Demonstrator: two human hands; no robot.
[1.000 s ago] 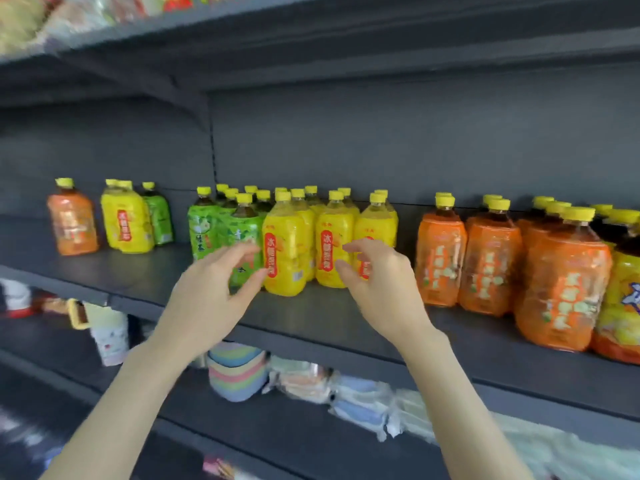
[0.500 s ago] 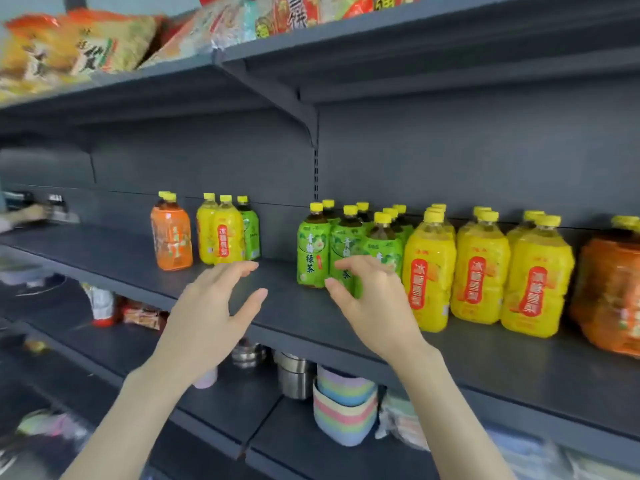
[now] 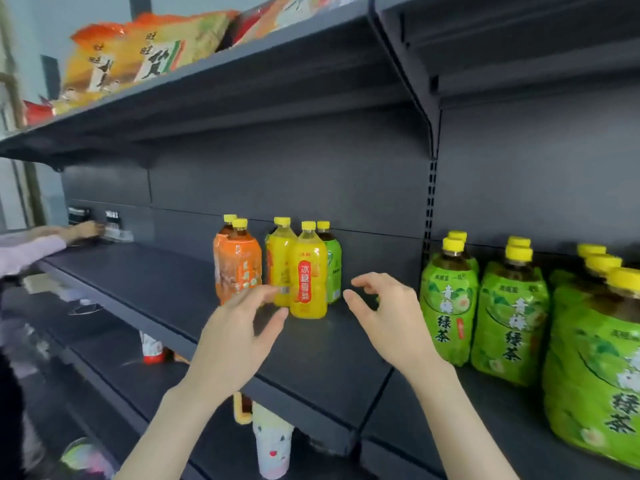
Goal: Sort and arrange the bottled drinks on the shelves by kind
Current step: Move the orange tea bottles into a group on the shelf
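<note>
A small mixed cluster stands mid-shelf on the dark grey shelf point(image 3: 145, 282): two orange bottles point(image 3: 239, 265), two yellow bottles point(image 3: 308, 282) and one green bottle point(image 3: 333, 268) behind them. To the right, several green tea bottles point(image 3: 450, 306) stand grouped together. My left hand point(image 3: 239, 337) reaches toward the cluster with fingers spread, its fingertips just in front of the orange and yellow bottles. My right hand point(image 3: 388, 317) hovers right of the yellow bottle with fingers loosely curved. Neither hand holds anything.
Snack bags point(image 3: 138, 60) lie on the shelf above. Another person's hand point(image 3: 83, 230) and sleeve reach in at the far left by small boxes. Cups point(image 3: 272, 441) and other goods sit on the lower shelves.
The view has swung left: the mixed cluster now sits between my hands, and the yellow and orange groups have left the frame on the right. Both hands stay empty.
</note>
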